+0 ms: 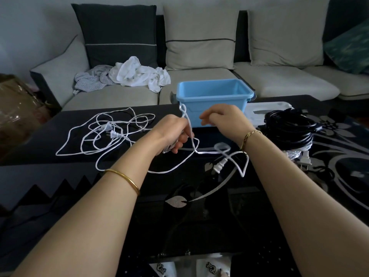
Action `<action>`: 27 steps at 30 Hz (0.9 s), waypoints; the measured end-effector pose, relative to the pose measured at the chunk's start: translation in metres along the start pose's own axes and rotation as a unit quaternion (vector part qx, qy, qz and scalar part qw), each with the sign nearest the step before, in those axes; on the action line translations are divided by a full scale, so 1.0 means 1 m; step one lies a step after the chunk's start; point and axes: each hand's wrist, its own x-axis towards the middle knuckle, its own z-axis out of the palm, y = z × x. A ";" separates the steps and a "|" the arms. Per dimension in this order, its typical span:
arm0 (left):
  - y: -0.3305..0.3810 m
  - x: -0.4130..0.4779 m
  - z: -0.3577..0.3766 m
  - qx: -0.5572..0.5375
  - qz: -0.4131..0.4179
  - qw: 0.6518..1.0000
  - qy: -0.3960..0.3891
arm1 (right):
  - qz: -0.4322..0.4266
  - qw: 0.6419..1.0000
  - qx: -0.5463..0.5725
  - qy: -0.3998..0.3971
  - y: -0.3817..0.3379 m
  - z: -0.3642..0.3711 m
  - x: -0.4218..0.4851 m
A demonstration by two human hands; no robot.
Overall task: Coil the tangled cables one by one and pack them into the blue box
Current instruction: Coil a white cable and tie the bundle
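the left hand curls its fingers round the white cable; the right hand is half curled, hold unclear. a hard pull could knot the tangle round its 2 plugs.

Grey sofa – cushions, crumpled white cloth, black table

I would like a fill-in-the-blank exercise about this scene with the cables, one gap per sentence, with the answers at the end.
The left hand grips a ____ cable. The box behind the hands is ____ in colour. The bundle of black cables lies to the ____ of the box. The crumpled cloths lie on the ____.
Answers: white; blue; right; sofa.
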 end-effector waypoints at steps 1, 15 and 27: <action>-0.001 0.001 0.000 0.013 0.001 1.000 0.009 | 0.013 0.998 0.061 -0.033 -0.007 0.001 -0.003; -0.005 0.000 0.005 0.186 0.040 0.982 0.020 | -0.059 0.993 -0.029 0.101 -0.011 -0.001 0.004; 0.018 -0.013 -0.008 -0.139 0.009 0.973 -0.183 | -0.008 0.998 -0.022 0.066 0.029 -0.013 0.008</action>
